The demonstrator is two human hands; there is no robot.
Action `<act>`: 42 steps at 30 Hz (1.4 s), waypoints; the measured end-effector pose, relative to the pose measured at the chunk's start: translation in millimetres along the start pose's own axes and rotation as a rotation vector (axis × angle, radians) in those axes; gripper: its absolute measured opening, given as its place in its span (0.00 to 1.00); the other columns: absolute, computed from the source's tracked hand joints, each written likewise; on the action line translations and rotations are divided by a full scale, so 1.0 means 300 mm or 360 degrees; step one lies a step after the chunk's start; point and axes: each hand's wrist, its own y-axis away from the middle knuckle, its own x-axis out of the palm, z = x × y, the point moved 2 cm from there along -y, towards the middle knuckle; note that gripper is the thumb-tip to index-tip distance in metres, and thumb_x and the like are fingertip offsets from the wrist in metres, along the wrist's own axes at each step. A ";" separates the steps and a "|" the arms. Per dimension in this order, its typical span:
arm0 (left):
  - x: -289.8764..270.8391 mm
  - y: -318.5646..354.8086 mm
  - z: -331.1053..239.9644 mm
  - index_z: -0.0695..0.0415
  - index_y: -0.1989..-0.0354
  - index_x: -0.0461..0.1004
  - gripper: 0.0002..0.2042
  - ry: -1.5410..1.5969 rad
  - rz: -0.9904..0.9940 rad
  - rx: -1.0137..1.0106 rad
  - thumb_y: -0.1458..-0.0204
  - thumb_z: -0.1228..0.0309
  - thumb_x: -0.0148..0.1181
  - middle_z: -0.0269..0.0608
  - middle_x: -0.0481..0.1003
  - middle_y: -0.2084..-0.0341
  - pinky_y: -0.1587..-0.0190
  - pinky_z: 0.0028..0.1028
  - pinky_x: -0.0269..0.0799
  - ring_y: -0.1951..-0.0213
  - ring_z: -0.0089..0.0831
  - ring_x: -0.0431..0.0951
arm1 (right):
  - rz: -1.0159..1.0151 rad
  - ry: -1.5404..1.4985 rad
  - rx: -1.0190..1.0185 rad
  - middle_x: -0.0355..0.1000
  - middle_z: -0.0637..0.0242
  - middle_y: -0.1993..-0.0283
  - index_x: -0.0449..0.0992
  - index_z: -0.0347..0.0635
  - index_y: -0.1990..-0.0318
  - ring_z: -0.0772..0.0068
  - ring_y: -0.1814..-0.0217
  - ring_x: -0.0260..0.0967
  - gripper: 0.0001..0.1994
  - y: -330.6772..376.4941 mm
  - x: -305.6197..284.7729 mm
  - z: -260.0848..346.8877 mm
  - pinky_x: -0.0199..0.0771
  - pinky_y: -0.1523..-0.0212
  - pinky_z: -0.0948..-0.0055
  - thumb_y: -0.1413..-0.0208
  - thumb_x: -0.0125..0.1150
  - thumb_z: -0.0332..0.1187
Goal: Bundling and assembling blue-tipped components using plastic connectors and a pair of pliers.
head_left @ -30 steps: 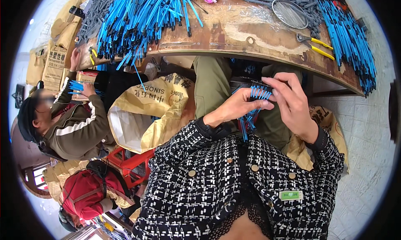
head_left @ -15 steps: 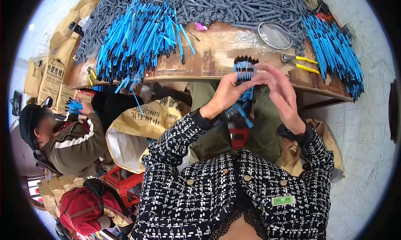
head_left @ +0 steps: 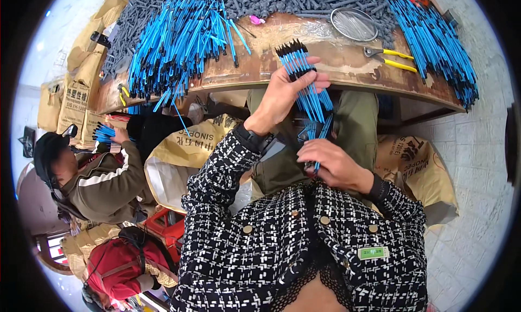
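Note:
My left hand [head_left: 283, 96] is closed around a fanned bundle of thin blue sticks with black ends [head_left: 312, 103], held upright just in front of the table edge. Their dark tips point up and away from me. Lower down, over my lap, the fingers of my right hand [head_left: 339, 165] are curled onto more blue sticks [head_left: 317, 167], whose ends show beneath them. Other blue sticks [head_left: 310, 130] lie between my knees, partly hidden by the held bundle.
The wooden table [head_left: 347, 62] bears a big left pile of blue sticks [head_left: 173, 46], a right pile [head_left: 437, 54], heaped grey plastic parts [head_left: 260, 1], yellow-handled pliers [head_left: 393, 59] and a round clear-topped dish [head_left: 354, 24]. A co-worker [head_left: 106, 181] sits left, beside an open sack [head_left: 179, 154].
My right hand has left the top of the bundle and come down toward my lap. My left hand has shifted slightly left and up, tilting the bundle so its sticks show.

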 end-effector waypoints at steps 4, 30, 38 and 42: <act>-0.014 0.003 -0.019 0.59 0.42 0.68 0.16 -0.0014 -0.0053 -0.0024 0.38 0.75 0.54 0.48 0.79 0.57 0.49 0.37 0.79 0.55 0.38 0.81 | -0.0082 -0.0101 0.0071 0.73 0.58 0.59 0.72 0.38 0.58 0.51 0.52 0.70 0.21 0.021 -0.041 -0.003 0.68 0.41 0.55 0.65 0.54 0.14; 0.055 0.040 -0.078 0.65 0.51 0.75 0.10 -0.0538 0.0087 0.0206 0.39 0.78 0.54 0.47 0.80 0.58 0.47 0.29 0.73 0.51 0.31 0.78 | -0.0118 0.0858 0.0631 0.73 0.53 0.57 0.75 0.39 0.53 0.53 0.54 0.73 0.13 -0.211 -0.656 -0.214 0.72 0.56 0.61 0.43 0.61 0.33; 0.079 0.020 -0.072 0.66 0.55 0.77 0.08 -0.0639 0.0074 0.0257 0.39 0.79 0.53 0.45 0.80 0.57 0.47 0.28 0.73 0.51 0.29 0.78 | -0.0113 0.1397 0.1188 0.76 0.55 0.69 0.79 0.36 0.67 0.48 0.64 0.74 0.10 -0.384 -0.819 -0.618 0.74 0.63 0.61 0.51 0.65 0.34; 0.109 0.082 -0.093 0.66 0.56 0.78 0.08 -0.0744 0.0163 0.0307 0.39 0.78 0.54 0.42 0.81 0.58 0.47 0.28 0.73 0.53 0.28 0.79 | -0.0049 0.0810 0.1473 0.76 0.57 0.75 0.79 0.34 0.71 0.55 0.71 0.76 0.09 -0.401 -0.856 -0.632 0.75 0.67 0.64 0.56 0.66 0.32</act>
